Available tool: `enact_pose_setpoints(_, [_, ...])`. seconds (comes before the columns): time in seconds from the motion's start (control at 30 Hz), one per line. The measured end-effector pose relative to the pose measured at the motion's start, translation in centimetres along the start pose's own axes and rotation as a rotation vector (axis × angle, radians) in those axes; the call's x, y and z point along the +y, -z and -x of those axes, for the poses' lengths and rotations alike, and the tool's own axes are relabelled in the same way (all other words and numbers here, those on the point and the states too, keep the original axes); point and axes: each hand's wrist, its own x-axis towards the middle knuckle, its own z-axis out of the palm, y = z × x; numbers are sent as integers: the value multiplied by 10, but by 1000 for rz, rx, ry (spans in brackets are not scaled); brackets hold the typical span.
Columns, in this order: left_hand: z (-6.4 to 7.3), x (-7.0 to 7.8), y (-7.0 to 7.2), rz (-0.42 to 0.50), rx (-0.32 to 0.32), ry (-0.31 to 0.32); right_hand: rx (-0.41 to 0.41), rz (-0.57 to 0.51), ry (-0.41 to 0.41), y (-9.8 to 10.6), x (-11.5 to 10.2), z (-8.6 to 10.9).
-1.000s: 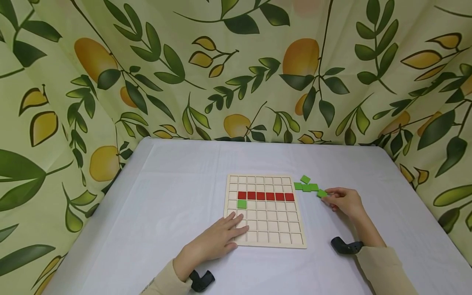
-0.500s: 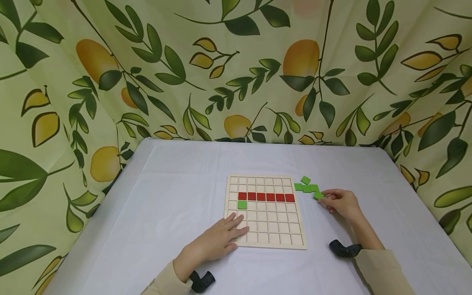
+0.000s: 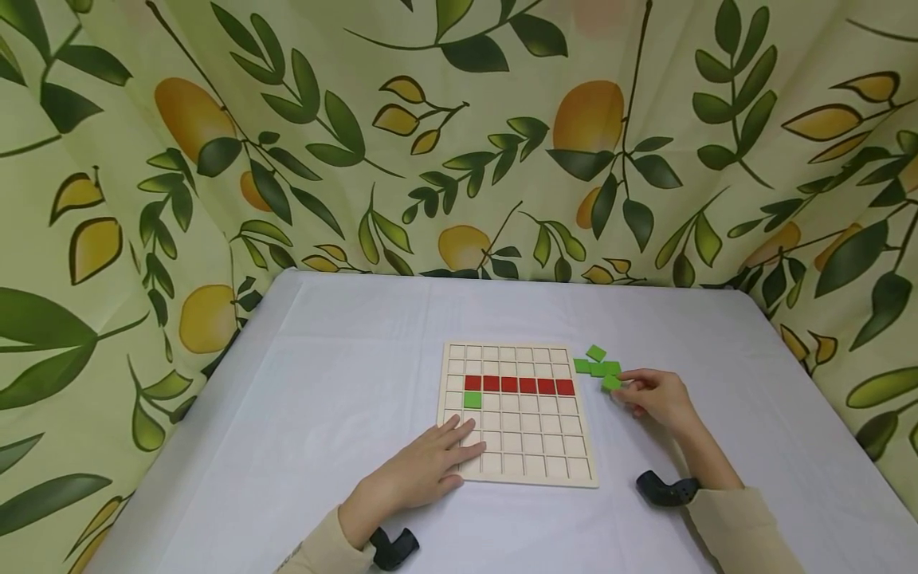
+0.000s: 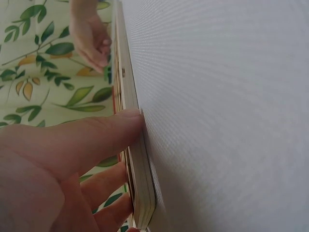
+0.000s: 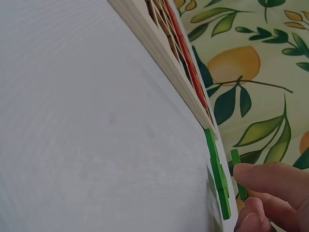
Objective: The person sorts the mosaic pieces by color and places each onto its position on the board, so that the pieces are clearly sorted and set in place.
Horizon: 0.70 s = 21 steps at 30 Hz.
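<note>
I have the right hand [image 3: 657, 399] pinching a green tile [image 3: 611, 384], lifted above the white cloth [image 3: 344, 351] to the right of the wooden board [image 3: 532, 443], near four loose green tiles [image 3: 598, 369]. I see the left hand [image 3: 417, 469] resting, fingers spread, on the board's near left corner, below the placed green square [image 3: 472, 399] and six red tiles [image 3: 527, 386].

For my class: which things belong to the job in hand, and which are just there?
Job:
gridded board touched by the left hand
six red tiles
board's green tile
pinched green tile in the right hand
loose green tiles

Just there:
patterned curtain
white cloth
black wrist devices
</note>
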Motion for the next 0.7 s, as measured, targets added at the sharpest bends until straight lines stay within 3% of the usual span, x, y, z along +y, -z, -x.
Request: enact_pose_setpoints(0.7, [0, 1, 0, -1, -4, 6, -13, -5, 32, -7, -10, 3])
